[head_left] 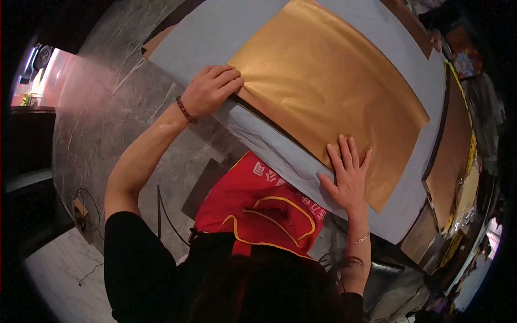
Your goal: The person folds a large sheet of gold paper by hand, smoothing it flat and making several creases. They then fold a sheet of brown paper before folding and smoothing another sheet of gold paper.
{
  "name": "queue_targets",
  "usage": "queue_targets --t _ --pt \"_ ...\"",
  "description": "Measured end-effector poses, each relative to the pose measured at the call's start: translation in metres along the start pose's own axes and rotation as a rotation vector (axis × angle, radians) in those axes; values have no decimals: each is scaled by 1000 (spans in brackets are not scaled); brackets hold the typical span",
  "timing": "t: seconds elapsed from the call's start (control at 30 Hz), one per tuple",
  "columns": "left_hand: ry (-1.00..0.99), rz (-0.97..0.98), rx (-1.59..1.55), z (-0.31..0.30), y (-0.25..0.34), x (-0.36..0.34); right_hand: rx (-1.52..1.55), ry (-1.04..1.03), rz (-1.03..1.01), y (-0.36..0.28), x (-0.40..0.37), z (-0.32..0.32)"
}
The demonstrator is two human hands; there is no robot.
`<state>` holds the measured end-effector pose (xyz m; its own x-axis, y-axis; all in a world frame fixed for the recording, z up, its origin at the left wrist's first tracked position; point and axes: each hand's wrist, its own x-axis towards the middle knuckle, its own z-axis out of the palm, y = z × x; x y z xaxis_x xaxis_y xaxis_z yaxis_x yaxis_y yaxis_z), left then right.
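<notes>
A shiny gold sheet lies over a pale grey cloth on the work surface, with small creases running out from its left corner. My left hand is closed on that corner, fingers curled over the edge. Near the sheet's front edge, my right hand rests flat with its fingers spread, partly on the gold material. A dark strip shows beneath the sheet's front edge between my hands. The grey cloth hangs down toward my red apron.
Brown boards and crumpled clear plastic are at the right, beside the work surface. A dark flat piece is near my apron's left side. Grey marbled floor stretches to the left, with thin cables on it.
</notes>
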<state>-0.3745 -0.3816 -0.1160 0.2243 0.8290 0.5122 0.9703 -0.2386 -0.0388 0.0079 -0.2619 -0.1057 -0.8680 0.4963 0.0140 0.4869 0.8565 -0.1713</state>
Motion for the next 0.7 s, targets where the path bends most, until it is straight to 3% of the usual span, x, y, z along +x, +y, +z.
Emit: queue_targets --t 0.7 --pt "-57 101 149 -5 -3 -6 0 -16 -13 -2 0 -1"
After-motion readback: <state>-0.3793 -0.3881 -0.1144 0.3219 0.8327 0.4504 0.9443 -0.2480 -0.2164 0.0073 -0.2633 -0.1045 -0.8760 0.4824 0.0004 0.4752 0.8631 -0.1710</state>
